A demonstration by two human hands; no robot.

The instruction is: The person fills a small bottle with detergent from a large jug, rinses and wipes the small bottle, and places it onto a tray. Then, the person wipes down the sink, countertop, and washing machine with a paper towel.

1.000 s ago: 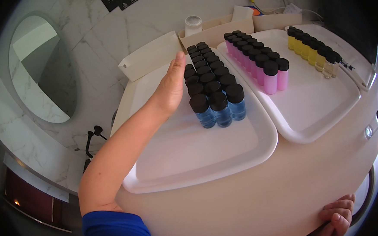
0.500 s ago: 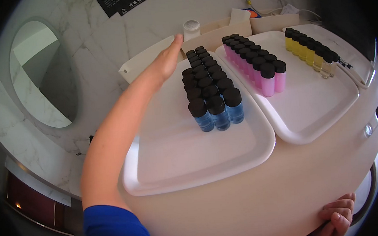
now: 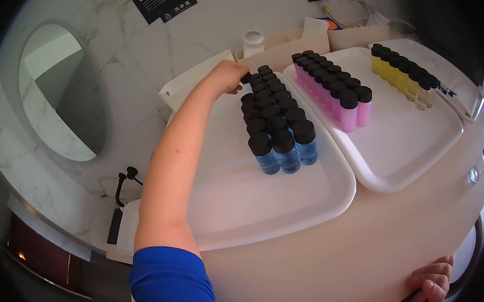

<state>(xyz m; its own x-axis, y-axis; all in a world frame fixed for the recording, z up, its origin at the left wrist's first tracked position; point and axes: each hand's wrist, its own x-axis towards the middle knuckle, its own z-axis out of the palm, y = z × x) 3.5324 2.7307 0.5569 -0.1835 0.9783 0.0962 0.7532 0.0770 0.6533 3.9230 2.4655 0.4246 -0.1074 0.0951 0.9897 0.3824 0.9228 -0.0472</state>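
My left grip [image 3: 227, 77] has curled since the earlier frame and now closes on a black-capped bottle [image 3: 245, 79]. Just right of it, blue bottles [image 3: 271, 111] stand on a tray [image 3: 262, 210]; pink bottles [image 3: 336, 86] sit farther right. My right grip [image 3: 431, 280], bent, is near the counter [image 3: 315, 263] edge; I can't tell whether it holds anything.

A washroom by the look of it from here, marble-veined wall [image 3: 223, 19] behind the counter [image 3: 314, 246], oval mirror [image 3: 64, 98] left of the counter, dark sign [image 3: 158, 1] reading 洗衣液, laundry liquid, above the counter's far edge
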